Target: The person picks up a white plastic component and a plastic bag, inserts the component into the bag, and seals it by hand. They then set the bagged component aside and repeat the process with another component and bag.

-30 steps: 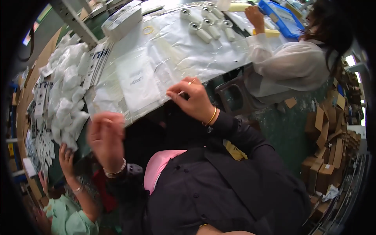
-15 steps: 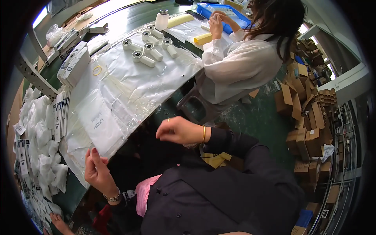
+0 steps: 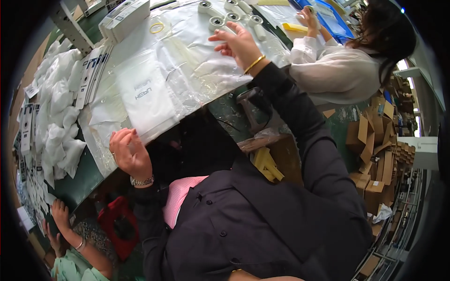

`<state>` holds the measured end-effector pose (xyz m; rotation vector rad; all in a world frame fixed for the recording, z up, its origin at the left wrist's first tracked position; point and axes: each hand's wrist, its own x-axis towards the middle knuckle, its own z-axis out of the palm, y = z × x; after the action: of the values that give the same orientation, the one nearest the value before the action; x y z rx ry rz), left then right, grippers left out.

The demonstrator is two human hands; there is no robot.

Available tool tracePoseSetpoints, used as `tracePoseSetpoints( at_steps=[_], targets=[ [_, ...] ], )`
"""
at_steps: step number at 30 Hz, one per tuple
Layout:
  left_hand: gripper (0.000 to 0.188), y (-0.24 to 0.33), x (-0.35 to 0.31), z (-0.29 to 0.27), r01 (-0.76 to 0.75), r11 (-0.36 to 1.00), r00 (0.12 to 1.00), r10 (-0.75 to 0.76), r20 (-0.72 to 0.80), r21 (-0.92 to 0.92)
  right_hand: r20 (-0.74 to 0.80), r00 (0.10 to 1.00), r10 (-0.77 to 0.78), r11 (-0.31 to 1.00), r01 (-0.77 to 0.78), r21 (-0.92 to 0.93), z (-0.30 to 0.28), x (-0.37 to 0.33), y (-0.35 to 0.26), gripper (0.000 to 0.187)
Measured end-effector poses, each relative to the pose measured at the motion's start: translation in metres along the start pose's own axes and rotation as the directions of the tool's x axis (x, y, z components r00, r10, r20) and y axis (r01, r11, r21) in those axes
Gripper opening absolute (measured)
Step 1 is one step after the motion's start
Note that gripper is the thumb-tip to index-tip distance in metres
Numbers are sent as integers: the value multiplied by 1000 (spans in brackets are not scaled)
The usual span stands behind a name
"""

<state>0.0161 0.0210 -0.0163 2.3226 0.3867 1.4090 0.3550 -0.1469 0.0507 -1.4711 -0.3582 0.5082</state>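
While my right hand [image 3: 239, 46] spreads near the white devices [image 3: 258, 30], it grips nothing. My left hand [image 3: 130, 152], also empty, curls beside the plastic bag [image 3: 152, 105].

This looks like a packing workshop or small factory floor. Just beyond the right fingers [image 3: 224, 37], at least 5 matching white handled parts [image 3: 259, 31] lie on a sheeted desk [image 3: 77, 182]. A printed translucent bag [image 3: 149, 100] lies between them and the left fingers [image 3: 123, 140]; beyond the left fingers are flat printed cartons [image 3: 89, 77] and, further left, heaped white wrapping [image 3: 58, 103]. 2 other people work here — a person in white [image 3: 337, 72] right of the right fingers, a person in green [image 3: 77, 264] below the left. Brown boxes [image 3: 368, 133] pile up well right of the right fingers.
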Motion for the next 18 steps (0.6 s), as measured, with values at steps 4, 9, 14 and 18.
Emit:
tracePoseSetpoints(
  at_steps=[4,9,14,18],
  targets=[
    [7,-6,-3,1,-17,999,1000,18,-14,41,-18,984,179,983,-178,39,-6,58,5,65],
    [5,-11,-6,-3,-1,999,1000,1,-5,47,52,960,275,961,-273,-56,6,64,8,50],
    [9,-20,-5,4,-48,996,999,49,-9,73,83,986,146,643,-31,-765,36,9,-13,49],
    [10,-21,-5,4,-49,991,999,48,13,124,494,823,-280,85,534,-841,40,-32,20,17]
  ],
)
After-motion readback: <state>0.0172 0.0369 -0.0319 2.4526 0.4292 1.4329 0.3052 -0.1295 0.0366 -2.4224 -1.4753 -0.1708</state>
